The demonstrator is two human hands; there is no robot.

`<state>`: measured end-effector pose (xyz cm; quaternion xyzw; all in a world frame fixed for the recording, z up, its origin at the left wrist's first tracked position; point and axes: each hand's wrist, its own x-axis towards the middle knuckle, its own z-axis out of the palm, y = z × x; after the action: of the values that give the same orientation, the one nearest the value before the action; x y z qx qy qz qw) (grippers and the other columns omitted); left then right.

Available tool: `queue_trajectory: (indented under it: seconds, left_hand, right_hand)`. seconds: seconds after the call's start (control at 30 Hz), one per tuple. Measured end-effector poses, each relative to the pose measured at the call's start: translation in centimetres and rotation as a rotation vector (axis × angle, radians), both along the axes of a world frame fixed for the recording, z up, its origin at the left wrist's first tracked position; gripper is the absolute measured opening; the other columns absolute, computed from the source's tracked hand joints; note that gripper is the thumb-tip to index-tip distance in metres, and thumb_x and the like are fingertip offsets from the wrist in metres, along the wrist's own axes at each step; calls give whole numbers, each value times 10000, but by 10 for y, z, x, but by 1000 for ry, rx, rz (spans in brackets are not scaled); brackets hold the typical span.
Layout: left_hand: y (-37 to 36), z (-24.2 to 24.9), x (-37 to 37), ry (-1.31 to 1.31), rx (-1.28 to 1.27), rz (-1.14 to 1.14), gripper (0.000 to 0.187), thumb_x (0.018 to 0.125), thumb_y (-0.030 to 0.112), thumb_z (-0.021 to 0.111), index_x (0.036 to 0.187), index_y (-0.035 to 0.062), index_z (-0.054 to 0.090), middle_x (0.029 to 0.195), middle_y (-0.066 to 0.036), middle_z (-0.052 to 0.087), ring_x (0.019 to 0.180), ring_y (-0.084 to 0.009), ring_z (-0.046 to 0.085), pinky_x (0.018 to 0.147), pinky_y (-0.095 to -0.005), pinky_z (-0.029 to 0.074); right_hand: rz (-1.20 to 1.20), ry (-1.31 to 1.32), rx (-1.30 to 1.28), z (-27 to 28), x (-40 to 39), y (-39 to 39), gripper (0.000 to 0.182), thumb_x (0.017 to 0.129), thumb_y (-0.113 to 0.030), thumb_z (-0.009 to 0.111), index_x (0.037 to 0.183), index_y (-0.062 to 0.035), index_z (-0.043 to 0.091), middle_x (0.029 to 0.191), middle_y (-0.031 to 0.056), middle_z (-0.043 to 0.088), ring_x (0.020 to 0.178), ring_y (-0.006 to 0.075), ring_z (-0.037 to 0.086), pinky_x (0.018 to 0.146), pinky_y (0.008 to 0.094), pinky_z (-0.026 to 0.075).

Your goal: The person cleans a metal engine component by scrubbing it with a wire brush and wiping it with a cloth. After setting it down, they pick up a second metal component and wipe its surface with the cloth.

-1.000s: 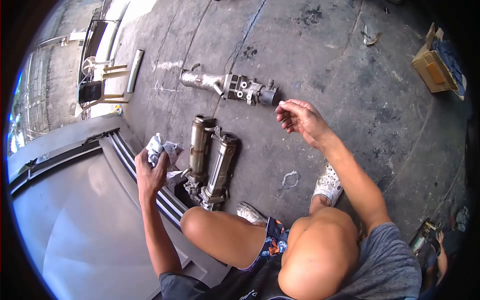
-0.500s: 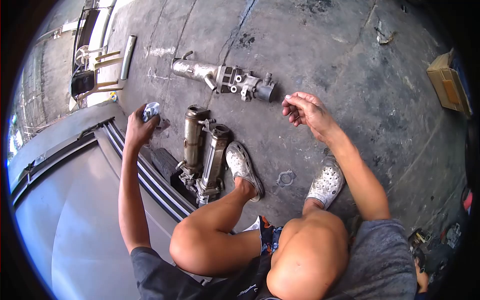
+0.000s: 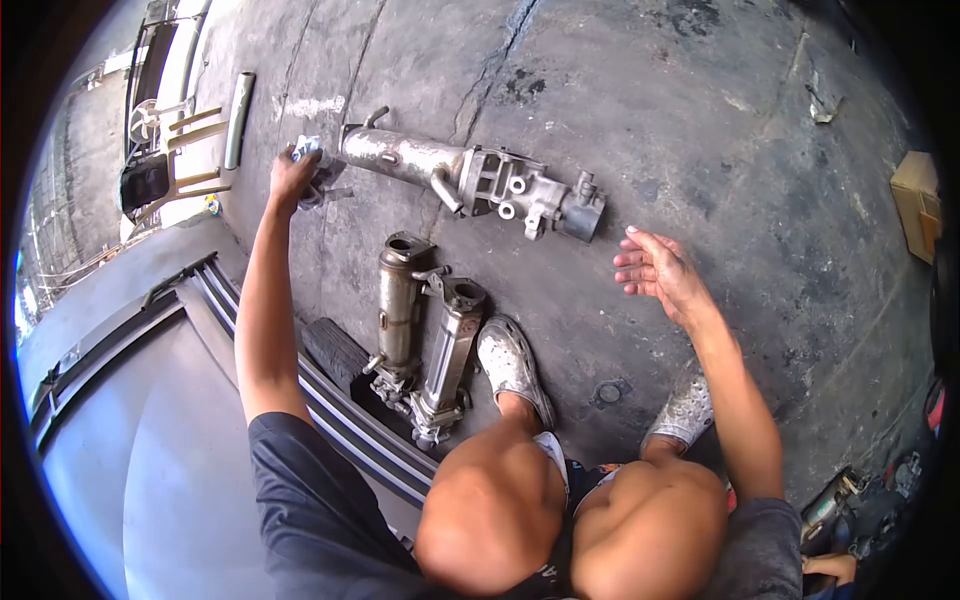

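Observation:
Reaching out at the upper left, my left hand [image 3: 290, 180] is closed on a crumpled white-and-grey rag [image 3: 308, 150], possibly thin plastic, with a loose part hanging down. Just right of it lies a long metal EGR cooler [image 3: 410, 157] with a valve housing [image 3: 515, 190] and a black end cap [image 3: 584, 218]. My right hand [image 3: 662, 275] hovers off that cap with fingers apart, holding nothing. Two more metal coolers, one rounder [image 3: 398, 305] and one boxier [image 3: 447, 345], stand side by side nearer my feet.
A grey vehicle panel [image 3: 190, 430] with rails fills the lower left, beside a tyre [image 3: 335, 350]. A flat ring [image 3: 608, 393] lies between my shoes. A cardboard box [image 3: 915, 205] is at right; another person's arm [image 3: 835, 568] shows lower right. A chair [image 3: 150, 185] stands far left.
My left hand has moved forward with the rag, to the far end of the long cooler. My right hand now sits further right, its fingers more spread. The whole view has shifted.

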<state>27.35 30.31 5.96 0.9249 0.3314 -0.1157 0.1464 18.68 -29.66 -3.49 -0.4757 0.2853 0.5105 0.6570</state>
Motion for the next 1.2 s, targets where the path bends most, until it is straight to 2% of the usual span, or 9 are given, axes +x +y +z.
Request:
queue_trajectory:
  seconds: [0.3, 0.43, 0.6, 0.73, 0.77, 0.83, 0.93, 1.13, 1.2]
  left_hand:
    - [131, -135, 59, -145, -125, 1, 664, 846, 377, 728, 1254, -137, 632, 1127, -240, 726, 1021, -275, 710, 855, -382, 546]
    - [134, -165, 58, 96, -374, 230, 762, 923, 591, 644, 1304, -69, 647, 1059, -163, 710, 919, -237, 666, 779, -442, 546]
    - [174, -234, 45, -132, -805, 109, 788, 984, 637, 560, 1424, -16, 589, 1369, -147, 632, 1249, -256, 590, 1059, -395, 450]
    - [181, -237, 46, -96, -693, 161, 744, 982, 578, 618, 1434, -13, 585, 1390, -135, 624, 1257, -244, 585, 1078, -381, 440]
    - [188, -245, 45, -95, -755, 178, 743, 975, 567, 638, 1434, -14, 585, 1391, -133, 623, 1249, -239, 589, 1072, -377, 444]
    - [166, -239, 44, -135, -678, 173, 687, 972, 523, 647, 1410, -6, 615, 1355, -97, 652, 1215, -222, 602, 1053, -363, 457]
    - [154, -236, 38, -179, -539, 140, 649, 934, 518, 668, 1311, -11, 695, 1222, -107, 721, 1114, -230, 647, 993, -370, 501]
    - [112, -180, -13, -429, -600, 282, 551, 919, 415, 759, 1277, -1, 711, 1183, -98, 717, 1041, -234, 669, 918, -359, 524]
    - [114, -150, -32, -371, -764, 207, 594, 967, 454, 684, 1340, -7, 663, 1270, -110, 677, 1098, -219, 642, 954, -360, 499]
  right_hand:
    - [122, -94, -299, 0, -3, 70, 820, 898, -596, 723, 1381, 29, 503, 1060, 140, 691, 853, 215, 701, 694, 343, 577]
    - [220, -88, -568, 13, 2, 92, 530, 980, -465, 669, 1172, 21, 585, 908, 114, 707, 767, 207, 691, 701, 352, 562]
    - [299, -346, -884, -15, -6, 91, 725, 904, -568, 727, 1284, 15, 523, 1057, 146, 702, 844, 227, 702, 745, 341, 581]
    - [27, -207, -480, 30, 7, 100, 830, 928, -586, 677, 1428, 25, 420, 1193, 183, 675, 959, 259, 702, 806, 378, 590]
    - [-17, -683, -792, -17, -27, 131, 870, 936, -590, 661, 1476, 26, 367, 1207, 193, 664, 977, 260, 698, 807, 384, 591]
    - [-47, -86, -380, -12, 2, 104, 955, 953, -593, 631, 1575, 19, 244, 1244, 212, 629, 1003, 266, 689, 801, 389, 589]
    - [-258, -310, -243, -87, -15, 104, 858, 881, -605, 732, 1393, 40, 489, 866, 85, 633, 708, 172, 579, 594, 341, 488]
    - [-65, -686, -633, -58, -29, 95, 762, 860, -585, 730, 1337, -10, 580, 906, 133, 712, 820, 256, 685, 708, 384, 535]
    - [-19, -442, -344, -21, -27, 57, 836, 878, -592, 726, 1392, 12, 463, 1064, 145, 645, 863, 231, 652, 696, 363, 542]
